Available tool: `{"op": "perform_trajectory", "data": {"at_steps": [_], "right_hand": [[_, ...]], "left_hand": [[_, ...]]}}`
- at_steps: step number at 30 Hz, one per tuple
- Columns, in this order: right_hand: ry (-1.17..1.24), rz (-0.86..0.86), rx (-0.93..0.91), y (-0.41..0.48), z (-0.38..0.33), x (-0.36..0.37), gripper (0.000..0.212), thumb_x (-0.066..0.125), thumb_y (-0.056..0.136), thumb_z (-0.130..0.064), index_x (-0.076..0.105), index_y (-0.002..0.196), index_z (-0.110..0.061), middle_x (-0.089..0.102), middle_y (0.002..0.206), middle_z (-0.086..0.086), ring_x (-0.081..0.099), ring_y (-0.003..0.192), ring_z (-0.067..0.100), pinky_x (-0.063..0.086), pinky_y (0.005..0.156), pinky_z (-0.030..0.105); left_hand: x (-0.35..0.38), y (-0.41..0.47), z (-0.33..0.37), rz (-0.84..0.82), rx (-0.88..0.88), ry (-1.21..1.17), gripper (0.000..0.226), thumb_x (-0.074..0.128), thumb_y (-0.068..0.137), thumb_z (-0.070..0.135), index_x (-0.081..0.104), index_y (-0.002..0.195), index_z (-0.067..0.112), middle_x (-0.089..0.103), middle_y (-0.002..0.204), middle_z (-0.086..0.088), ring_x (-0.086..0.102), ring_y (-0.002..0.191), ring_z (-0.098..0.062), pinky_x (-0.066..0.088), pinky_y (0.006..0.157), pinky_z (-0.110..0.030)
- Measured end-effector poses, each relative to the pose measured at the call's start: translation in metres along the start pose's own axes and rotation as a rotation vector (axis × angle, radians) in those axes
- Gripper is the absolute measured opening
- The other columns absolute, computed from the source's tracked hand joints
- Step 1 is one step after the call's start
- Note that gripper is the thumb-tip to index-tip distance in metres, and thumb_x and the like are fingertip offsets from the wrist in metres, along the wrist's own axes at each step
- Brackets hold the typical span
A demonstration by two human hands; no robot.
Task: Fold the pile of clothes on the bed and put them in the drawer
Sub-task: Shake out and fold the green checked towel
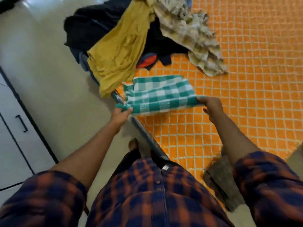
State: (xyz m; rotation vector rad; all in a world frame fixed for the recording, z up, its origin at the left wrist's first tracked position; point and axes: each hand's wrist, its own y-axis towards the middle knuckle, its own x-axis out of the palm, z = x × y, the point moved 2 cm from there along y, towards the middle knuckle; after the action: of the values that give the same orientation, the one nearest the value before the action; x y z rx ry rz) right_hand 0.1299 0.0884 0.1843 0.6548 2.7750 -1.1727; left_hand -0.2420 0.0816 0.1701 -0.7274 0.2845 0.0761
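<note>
A green and white checked cloth is stretched between both hands over the near edge of the bed, which has an orange cover with a white grid. My left hand pinches the cloth's left corner beyond the bed edge. My right hand grips its right corner above the cover. The far half of the cloth lies folded on the bed. Behind it sits the pile of clothes: a mustard garment, dark garments and a pale checked one.
White drawers with a black handle stand at the left across a pale floor. The dark metal bed frame runs diagonally toward me. A grey mat lies near the bed corner at lower right.
</note>
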Motion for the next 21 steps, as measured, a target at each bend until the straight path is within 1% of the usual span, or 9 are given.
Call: {"op": "perform_trajectory", "data": {"at_steps": [2, 4, 6, 9, 13, 16, 17, 19, 21], "right_hand": [[-0.033, 0.111, 0.123, -0.003, 0.049, -0.017, 0.020, 0.080, 0.084, -0.020, 0.063, 0.085, -0.010, 0.062, 0.093, 0.006, 0.056, 0.092, 0.026, 0.045, 0.075, 0.039], [-0.038, 0.182, 0.188, -0.001, 0.083, -0.027, 0.023, 0.076, 0.089, -0.017, 0.059, 0.077, -0.009, 0.059, 0.084, 0.006, 0.054, 0.080, 0.025, 0.043, 0.069, 0.038], [-0.070, 0.222, 0.176, 0.006, 0.100, -0.026, 0.022, 0.075, 0.092, -0.017, 0.061, 0.082, -0.003, 0.061, 0.084, 0.009, 0.055, 0.071, 0.022, 0.043, 0.065, 0.036], [-0.123, 0.223, 0.113, 0.033, 0.094, -0.012, 0.020, 0.071, 0.095, -0.022, 0.069, 0.093, -0.002, 0.070, 0.092, 0.015, 0.063, 0.076, 0.023, 0.050, 0.067, 0.037], [-0.125, 0.267, 0.060, 0.085, 0.067, 0.013, 0.019, 0.065, 0.099, -0.022, 0.069, 0.095, -0.005, 0.069, 0.087, 0.012, 0.064, 0.074, 0.021, 0.049, 0.060, 0.027], [-0.150, 0.258, 0.072, 0.128, 0.067, 0.027, 0.029, 0.060, 0.101, -0.024, 0.065, 0.104, 0.004, 0.064, 0.104, 0.031, 0.064, 0.090, 0.036, 0.044, 0.073, 0.038], [-0.155, 0.220, 0.105, 0.139, 0.070, 0.032, 0.025, 0.058, 0.103, -0.024, 0.065, 0.116, -0.003, 0.062, 0.119, 0.027, 0.062, 0.104, 0.035, 0.046, 0.082, 0.040], [-0.193, 0.123, 0.110, 0.151, 0.079, 0.041, 0.049, 0.054, 0.106, -0.018, 0.041, 0.153, -0.018, 0.038, 0.160, 0.009, 0.042, 0.141, 0.029, 0.042, 0.111, 0.045], [-0.247, 0.110, 0.005, 0.154, 0.090, 0.042, 0.058, 0.054, 0.106, -0.014, 0.032, 0.159, -0.024, 0.024, 0.167, 0.001, 0.027, 0.151, 0.025, 0.036, 0.118, 0.047]], "left_hand": [[0.029, -0.005, -0.036, -0.027, -0.102, 0.008, 0.033, 0.063, 0.098, 0.013, 0.062, 0.127, -0.001, 0.066, 0.124, -0.014, 0.063, 0.106, -0.023, 0.050, 0.082, -0.028], [0.052, -0.003, -0.055, -0.049, -0.163, -0.003, 0.031, 0.060, 0.100, 0.012, 0.062, 0.126, -0.003, 0.066, 0.123, -0.017, 0.062, 0.099, -0.021, 0.051, 0.073, -0.027], [0.062, 0.002, -0.062, -0.032, -0.211, -0.016, 0.031, 0.060, 0.100, 0.017, 0.062, 0.125, -0.002, 0.067, 0.122, -0.016, 0.063, 0.098, -0.023, 0.050, 0.076, -0.030], [0.070, 0.035, -0.054, -0.001, -0.227, -0.004, 0.032, 0.060, 0.100, 0.026, 0.064, 0.123, 0.004, 0.068, 0.120, -0.010, 0.064, 0.100, -0.024, 0.051, 0.076, -0.032], [0.079, 0.091, -0.020, 0.032, -0.132, 0.064, 0.019, 0.057, 0.102, 0.029, 0.064, 0.109, 0.012, 0.065, 0.097, 0.000, 0.058, 0.078, -0.008, 0.045, 0.062, -0.025], [0.082, 0.136, -0.004, 0.101, -0.046, 0.143, 0.017, 0.058, 0.101, 0.026, 0.060, 0.111, 0.013, 0.061, 0.098, 0.000, 0.057, 0.083, -0.013, 0.043, 0.067, -0.025], [0.085, 0.152, -0.005, 0.123, -0.043, 0.179, 0.020, 0.060, 0.100, 0.025, 0.060, 0.115, 0.013, 0.062, 0.103, -0.003, 0.057, 0.087, -0.017, 0.044, 0.072, -0.027], [0.086, 0.174, -0.014, 0.146, -0.092, 0.262, 0.027, 0.062, 0.097, 0.025, 0.058, 0.122, 0.015, 0.063, 0.109, -0.005, 0.058, 0.091, -0.021, 0.046, 0.075, -0.030], [0.089, 0.181, -0.026, 0.165, -0.112, 0.393, 0.038, 0.062, 0.092, 0.033, 0.054, 0.126, 0.018, 0.062, 0.113, -0.004, 0.060, 0.097, -0.024, 0.050, 0.082, -0.034]]}}
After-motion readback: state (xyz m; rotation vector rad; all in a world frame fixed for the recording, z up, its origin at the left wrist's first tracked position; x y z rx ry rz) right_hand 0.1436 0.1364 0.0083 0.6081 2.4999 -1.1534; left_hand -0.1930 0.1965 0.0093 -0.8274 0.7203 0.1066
